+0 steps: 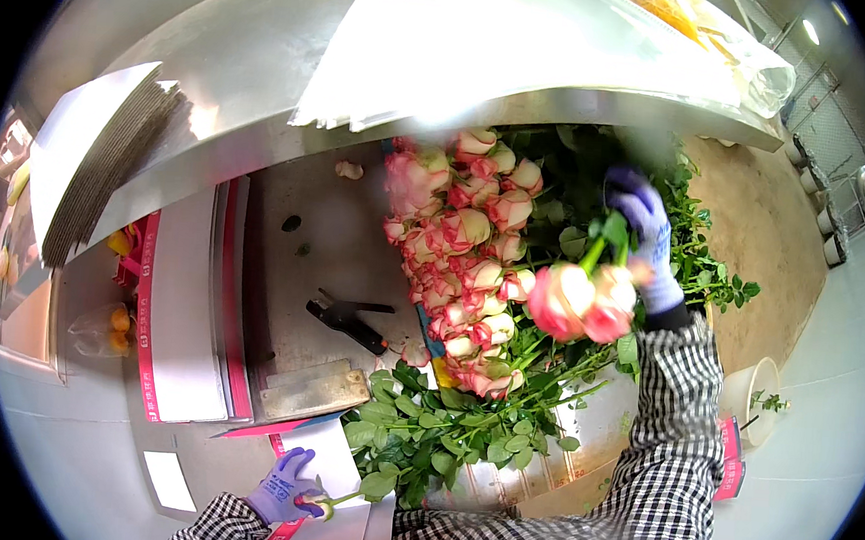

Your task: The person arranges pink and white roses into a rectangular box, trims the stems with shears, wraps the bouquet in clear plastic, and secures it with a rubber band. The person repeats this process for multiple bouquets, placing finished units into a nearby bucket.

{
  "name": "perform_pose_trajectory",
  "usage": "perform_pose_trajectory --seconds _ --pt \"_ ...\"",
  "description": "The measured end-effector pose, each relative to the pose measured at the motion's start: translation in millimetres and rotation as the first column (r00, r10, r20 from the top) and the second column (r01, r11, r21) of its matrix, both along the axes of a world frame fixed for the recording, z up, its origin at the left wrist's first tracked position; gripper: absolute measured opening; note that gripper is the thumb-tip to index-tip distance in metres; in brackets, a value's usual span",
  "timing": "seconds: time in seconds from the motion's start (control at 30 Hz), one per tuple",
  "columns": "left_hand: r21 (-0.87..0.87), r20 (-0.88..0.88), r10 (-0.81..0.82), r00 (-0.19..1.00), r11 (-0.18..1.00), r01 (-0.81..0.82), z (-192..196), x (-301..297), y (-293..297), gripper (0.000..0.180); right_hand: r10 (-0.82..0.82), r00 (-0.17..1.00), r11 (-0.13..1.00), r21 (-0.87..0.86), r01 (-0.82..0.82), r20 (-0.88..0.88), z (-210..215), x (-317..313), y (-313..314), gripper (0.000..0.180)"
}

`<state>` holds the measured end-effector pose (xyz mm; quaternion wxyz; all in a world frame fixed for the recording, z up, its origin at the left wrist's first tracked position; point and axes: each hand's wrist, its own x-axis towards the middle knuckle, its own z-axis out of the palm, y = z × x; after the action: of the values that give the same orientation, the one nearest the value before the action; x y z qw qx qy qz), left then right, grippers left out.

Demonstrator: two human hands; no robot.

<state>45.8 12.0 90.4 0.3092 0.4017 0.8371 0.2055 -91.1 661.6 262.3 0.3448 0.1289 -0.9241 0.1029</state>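
1. Nearest, at 7 o'clock, the left hand (282, 488) in a lavender glove pinches a pale rose head (328, 510) with a short green stem, over a white, pink-edged card panel (339, 454).
2. At 6 o'clock, leafy green cuttings (441, 436) spread beside that panel.
3. Between 2 and 3 o'clock, well apart from the left, the blurred right hand (647, 219), in a matching glove, is closed on the stems of two pink-and-white roses (586, 306); their blooms hang at 3 o'clock.
4. Around the centre, reaching toward 12, lies a dense heap of pink-edged cream roses (463, 234), dark foliage to its right.
5. At 8 o'clock on the grey worktop (308, 186) rests a black hand tool with an orange-marked handle (346, 324).
6. Toward 9 o'clock stand white, pink-edged flat boards (184, 313).
7. Farther, at 12 o'clock, white sheets (508, 50) cover part of a curved-looking metal shelf (239, 31); stacked grey-edged cardboard (109, 162) stands toward 10.
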Motion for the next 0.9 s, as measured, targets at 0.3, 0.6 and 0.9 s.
perform_pose_trajectory --seconds 0.3,0.6,0.9 --pt "0.01 -0.053 -0.031 0.998 0.999 0.031 -8 2 -4 0.045 -0.199 0.941 0.961 -0.241 0.133 -0.272 121 175 -22 0.032" --pt "0.194 -0.08 0.033 0.996 0.981 -0.017 -8 6 -10 0.044 -0.274 0.889 0.824 0.566 0.02 0.367 92 217 -267 0.053" --pt "0.319 -0.05 0.138 0.989 0.941 -0.115 -26 15 -13 0.04 0.095 0.739 0.969 0.106 -0.221 0.666 -140 170 -387 0.057"
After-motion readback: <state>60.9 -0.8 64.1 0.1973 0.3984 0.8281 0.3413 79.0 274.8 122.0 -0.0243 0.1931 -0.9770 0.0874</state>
